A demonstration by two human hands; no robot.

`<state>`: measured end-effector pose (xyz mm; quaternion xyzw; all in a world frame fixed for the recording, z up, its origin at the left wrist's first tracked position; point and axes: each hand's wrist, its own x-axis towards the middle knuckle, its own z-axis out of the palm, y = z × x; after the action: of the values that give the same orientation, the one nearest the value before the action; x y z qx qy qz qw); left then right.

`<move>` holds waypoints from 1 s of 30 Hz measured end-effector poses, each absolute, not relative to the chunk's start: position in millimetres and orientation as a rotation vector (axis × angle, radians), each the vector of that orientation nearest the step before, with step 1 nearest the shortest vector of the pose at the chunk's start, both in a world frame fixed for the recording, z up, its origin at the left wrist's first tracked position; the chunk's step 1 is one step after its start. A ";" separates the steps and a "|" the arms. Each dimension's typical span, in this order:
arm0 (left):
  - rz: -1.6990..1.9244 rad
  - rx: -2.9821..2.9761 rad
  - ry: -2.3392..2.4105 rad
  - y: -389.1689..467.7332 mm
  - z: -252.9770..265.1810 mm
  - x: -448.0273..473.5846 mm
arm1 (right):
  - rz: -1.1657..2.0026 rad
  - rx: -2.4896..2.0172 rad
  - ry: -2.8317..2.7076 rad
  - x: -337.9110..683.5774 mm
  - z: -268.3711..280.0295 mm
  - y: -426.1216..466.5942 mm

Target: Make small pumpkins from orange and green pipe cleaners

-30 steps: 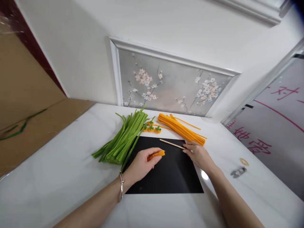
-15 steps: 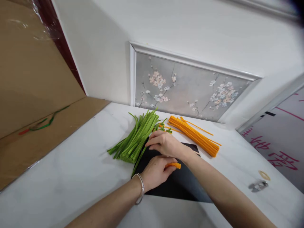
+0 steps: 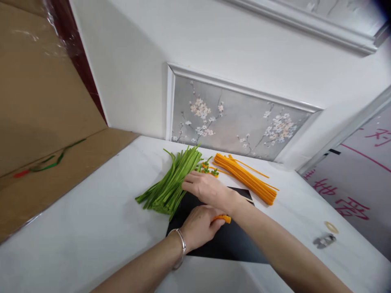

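Note:
My left hand [image 3: 200, 228], with a silver bangle on its wrist, is closed around a coiled orange pipe cleaner piece [image 3: 225, 219]. One end of it pokes out past the thumb. Above and across it reaches my right hand [image 3: 206, 187], its fingers curled together at the right edge of a bundle of green pipe cleaners [image 3: 171, 181]. What lies between those fingertips is hidden. Both hands are over a black mat [image 3: 226, 246]. Just behind the right hand sit several small orange pieces with green tops [image 3: 211, 170], partly covered.
A bundle of orange pipe cleaners [image 3: 247, 179] lies at the back right, one strand loose. A pale thin stick [image 3: 249, 199] rests on the mat's corner. Farther right are a small metal object [image 3: 326, 241] and a beige ring [image 3: 331, 227]. Cardboard [image 3: 76, 171] borders the white table's left side.
The right hand has shifted slightly left, against the green bundle. A green strand that lay apart beside the bundle now sits closer to it. The view has tilted a little.

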<state>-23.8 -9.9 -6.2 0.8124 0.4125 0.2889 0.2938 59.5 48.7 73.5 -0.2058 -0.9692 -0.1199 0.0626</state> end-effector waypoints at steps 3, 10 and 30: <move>0.796 2.094 1.063 -8.4 -5.3 -23.3 | -0.522 -0.616 -2.841 75.3 90.0 41.3; 0.813 1.727 1.021 4.7 -1.5 -30.2 | -0.516 -0.962 -2.202 153.1 77.0 19.1; 1.040 1.504 1.133 8.5 12.8 -30.8 | -0.360 -1.016 -1.897 205.8 12.3 -16.4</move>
<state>-30.8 8.5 12.8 0.6150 0.4634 0.4253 0.4755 205.8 -16.4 12.3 -0.4132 -0.7713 -0.1465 0.4615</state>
